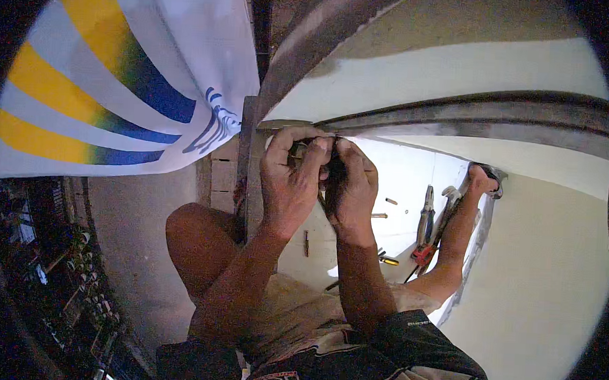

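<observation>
My left hand point(291, 182) and my right hand point(353, 185) meet at the top centre, just under a grey metal bar point(457, 120), with fingers curled and thumbs close together. They grip something small and dark at the bar's edge, mostly hidden by my fingers; I cannot make out what it is. An upright grey metal post point(249, 187) stands just left of my left hand. Below and right of my hands, pliers point(426, 219), an adjustable wrench point(447, 199) and a yellow-and-black tool point(388, 260) lie on the white ledge, with several small metal pieces point(380, 215).
A white banner point(161, 41) with yellow and blue stripes hangs at the upper left. A curved metal beam point(303, 61) crosses overhead. My bare legs straddle the ledge, my right foot point(482, 179) by a pale wall point(546, 268). Potted plants point(83, 269) are far left.
</observation>
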`<state>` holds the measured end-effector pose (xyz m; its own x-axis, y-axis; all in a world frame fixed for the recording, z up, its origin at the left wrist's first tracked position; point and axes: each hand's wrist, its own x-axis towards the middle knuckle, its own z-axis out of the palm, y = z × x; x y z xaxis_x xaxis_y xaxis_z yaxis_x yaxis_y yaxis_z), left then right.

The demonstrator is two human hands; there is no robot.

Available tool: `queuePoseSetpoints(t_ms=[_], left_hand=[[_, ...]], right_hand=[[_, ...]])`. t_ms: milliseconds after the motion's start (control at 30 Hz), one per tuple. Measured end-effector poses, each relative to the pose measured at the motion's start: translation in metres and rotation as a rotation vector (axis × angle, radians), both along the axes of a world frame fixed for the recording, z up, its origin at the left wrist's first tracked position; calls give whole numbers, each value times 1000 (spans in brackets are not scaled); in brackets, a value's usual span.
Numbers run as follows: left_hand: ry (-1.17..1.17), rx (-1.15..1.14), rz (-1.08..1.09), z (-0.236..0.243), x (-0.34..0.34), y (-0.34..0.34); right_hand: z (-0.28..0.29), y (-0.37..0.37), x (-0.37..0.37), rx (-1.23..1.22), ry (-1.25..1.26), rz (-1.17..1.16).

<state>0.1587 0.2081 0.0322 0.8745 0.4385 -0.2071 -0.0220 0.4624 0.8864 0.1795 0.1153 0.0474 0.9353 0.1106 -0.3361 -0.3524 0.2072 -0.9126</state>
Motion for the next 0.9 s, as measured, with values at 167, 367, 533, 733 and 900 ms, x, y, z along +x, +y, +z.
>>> queuePoseSetpoints(t_ms=[167, 367, 533, 733, 900], left_hand=[[-37, 46, -25, 3, -1, 1], [-16, 30, -69, -4, -1, 3], [-4, 154, -85, -4, -3, 6], [-51, 59, -83, -4, -2, 5], [-28, -59, -87, 3, -6, 5]], right_hand=[[0, 1, 0, -101, -37, -41], [7, -1, 5, -452, -193, 5], [8, -4, 5, -598, -312, 16], [5, -11, 6, -700, -349, 16], [11, -13, 7, -550, -337, 36]])
